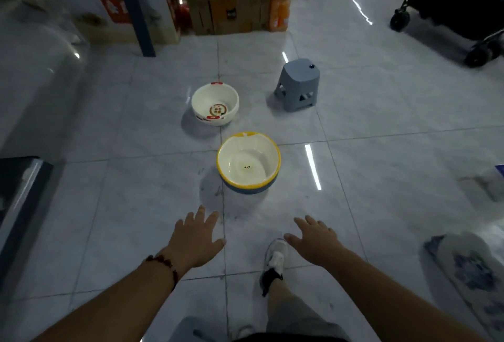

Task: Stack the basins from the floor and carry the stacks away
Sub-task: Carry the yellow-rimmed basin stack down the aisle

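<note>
The yellow basin (248,163) sits on the floor (381,172) just ahead of both sets of fingers, nested in a blue one. The white basin (215,104) with red handles sits farther off, beyond the left fingers. Both hands reach out with fingers spread, holding nothing: left hand (195,235), right hand (316,238). A grey stool (298,84) stands past the right fingers. A shoe (274,260) shows between the arms.

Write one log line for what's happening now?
left hand open | right hand open | yellow-rimmed basin and red-handled basin on floor, apart
</note>
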